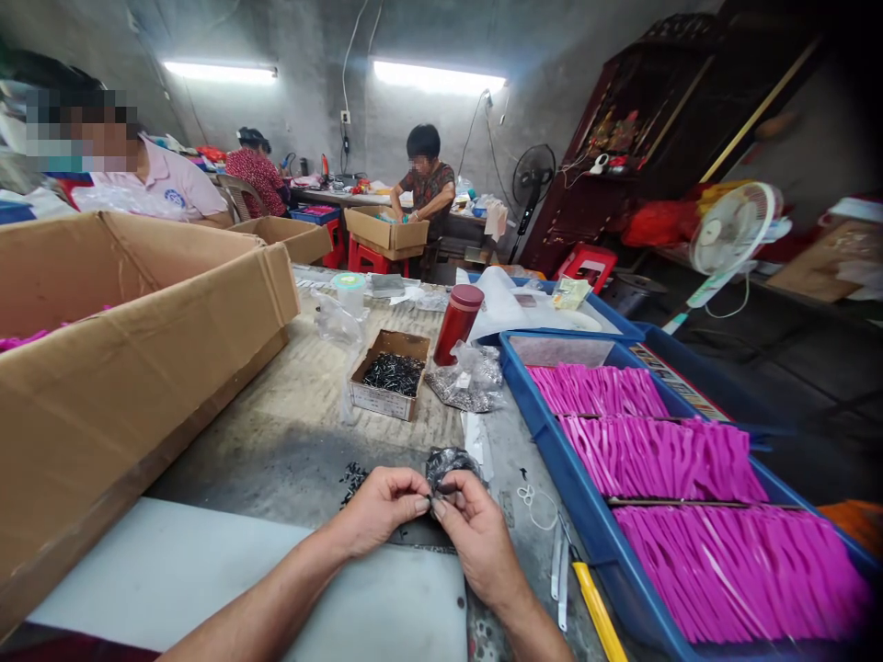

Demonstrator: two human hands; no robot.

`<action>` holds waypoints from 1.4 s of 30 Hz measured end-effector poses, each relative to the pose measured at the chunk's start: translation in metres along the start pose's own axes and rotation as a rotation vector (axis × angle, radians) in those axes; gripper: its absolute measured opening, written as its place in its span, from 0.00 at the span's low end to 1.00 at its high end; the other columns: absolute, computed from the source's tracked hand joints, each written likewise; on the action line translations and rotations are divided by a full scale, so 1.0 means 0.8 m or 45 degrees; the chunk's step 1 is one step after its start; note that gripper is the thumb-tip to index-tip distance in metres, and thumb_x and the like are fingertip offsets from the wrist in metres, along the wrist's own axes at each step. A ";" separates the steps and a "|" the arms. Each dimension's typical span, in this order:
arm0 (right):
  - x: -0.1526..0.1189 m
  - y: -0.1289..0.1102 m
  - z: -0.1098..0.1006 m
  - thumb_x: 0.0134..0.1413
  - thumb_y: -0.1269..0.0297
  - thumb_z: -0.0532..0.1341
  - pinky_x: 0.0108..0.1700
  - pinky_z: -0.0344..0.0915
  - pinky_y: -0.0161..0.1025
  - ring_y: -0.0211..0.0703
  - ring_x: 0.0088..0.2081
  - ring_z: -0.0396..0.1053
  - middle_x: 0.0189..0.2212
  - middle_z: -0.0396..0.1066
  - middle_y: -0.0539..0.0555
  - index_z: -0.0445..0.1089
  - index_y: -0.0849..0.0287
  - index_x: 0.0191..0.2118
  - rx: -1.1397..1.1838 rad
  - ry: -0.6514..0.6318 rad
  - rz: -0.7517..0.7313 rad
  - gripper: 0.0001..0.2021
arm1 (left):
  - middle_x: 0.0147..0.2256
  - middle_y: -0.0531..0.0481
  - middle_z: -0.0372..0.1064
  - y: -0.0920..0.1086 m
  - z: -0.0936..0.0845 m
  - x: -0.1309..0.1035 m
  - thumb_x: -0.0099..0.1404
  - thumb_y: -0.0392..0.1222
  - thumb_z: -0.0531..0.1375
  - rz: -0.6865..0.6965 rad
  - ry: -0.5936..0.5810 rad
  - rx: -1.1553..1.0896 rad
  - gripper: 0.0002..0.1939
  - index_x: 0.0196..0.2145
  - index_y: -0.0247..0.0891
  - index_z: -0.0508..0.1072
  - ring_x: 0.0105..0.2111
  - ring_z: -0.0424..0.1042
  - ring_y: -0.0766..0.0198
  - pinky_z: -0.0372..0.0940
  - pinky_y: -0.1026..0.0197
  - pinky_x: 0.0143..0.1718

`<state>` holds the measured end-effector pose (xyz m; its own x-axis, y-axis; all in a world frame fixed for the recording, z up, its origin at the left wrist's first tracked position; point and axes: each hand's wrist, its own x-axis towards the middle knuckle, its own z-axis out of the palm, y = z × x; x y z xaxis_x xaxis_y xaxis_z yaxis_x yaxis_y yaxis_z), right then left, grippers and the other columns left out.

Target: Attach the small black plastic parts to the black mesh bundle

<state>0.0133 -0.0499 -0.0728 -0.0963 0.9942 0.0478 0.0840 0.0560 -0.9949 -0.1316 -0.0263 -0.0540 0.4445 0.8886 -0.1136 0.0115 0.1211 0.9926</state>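
Observation:
My left hand (390,506) and my right hand (473,519) meet over the near part of the table, thumbs and forefingers pinched together. Between the fingertips is something small and dark, too small to name. Just behind the hands lies a clear plastic bag (448,462) with dark contents. Left of it, small black pieces (353,480) are scattered on the table. Farther back stands a small cardboard box (384,403) holding many thin black pieces (395,372). A pale sheet (276,575) lies under my forearms.
A large cardboard box (152,340) stands at left. At right, a blue crate (552,441) holds rows of magenta strips (655,460). A red flask (459,324), a plastic bag of small parts (473,379) and a yellow-handled tool (597,607) are nearby. Co-workers sit behind.

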 end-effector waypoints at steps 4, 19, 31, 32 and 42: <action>0.000 0.004 -0.001 0.45 0.66 0.55 0.26 0.56 0.31 0.35 0.23 0.57 0.21 0.58 0.46 0.60 0.59 0.32 -0.021 -0.018 0.026 0.06 | 0.20 0.55 0.58 0.001 0.000 -0.001 0.50 0.41 0.58 0.013 0.004 0.066 0.08 0.22 0.31 0.68 0.22 0.53 0.70 0.49 0.69 0.23; -0.001 0.008 -0.006 0.47 0.63 0.55 0.24 0.58 0.31 0.36 0.22 0.61 0.19 0.63 0.47 0.63 0.61 0.38 -0.299 0.093 -0.091 0.11 | 0.19 0.55 0.58 0.009 -0.002 -0.004 0.49 0.40 0.57 0.054 0.163 0.061 0.08 0.22 0.31 0.67 0.21 0.54 0.71 0.51 0.69 0.23; 0.002 0.009 -0.015 0.46 0.58 0.56 0.27 0.61 0.34 0.39 0.24 0.64 0.19 0.65 0.49 0.65 0.62 0.37 -0.194 0.329 -0.067 0.14 | 0.21 0.52 0.65 0.097 -0.097 0.098 0.47 0.33 0.55 0.211 0.771 0.995 0.06 0.25 0.31 0.71 0.24 0.63 0.66 0.57 0.66 0.26; 0.002 0.009 -0.016 0.46 0.58 0.56 0.27 0.61 0.34 0.39 0.24 0.63 0.19 0.65 0.49 0.65 0.62 0.36 -0.191 0.339 -0.074 0.14 | 0.24 0.51 0.66 0.098 -0.099 0.102 0.47 0.33 0.55 0.216 0.787 1.037 0.09 0.29 0.32 0.71 0.26 0.64 0.64 0.58 0.64 0.29; 0.002 0.005 -0.018 0.47 0.59 0.55 0.26 0.62 0.34 0.37 0.22 0.62 0.19 0.64 0.48 0.65 0.62 0.36 -0.218 0.359 -0.102 0.12 | 0.25 0.53 0.67 0.058 -0.035 0.002 0.54 0.30 0.53 0.324 -0.196 1.355 0.08 0.27 0.36 0.71 0.28 0.65 0.68 0.57 0.69 0.30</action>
<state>0.0278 -0.0469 -0.0753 0.1669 0.9709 0.1716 0.2552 0.1255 -0.9587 -0.1555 -0.0069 -0.0097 0.6491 0.7600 0.0328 0.6361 -0.5659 0.5246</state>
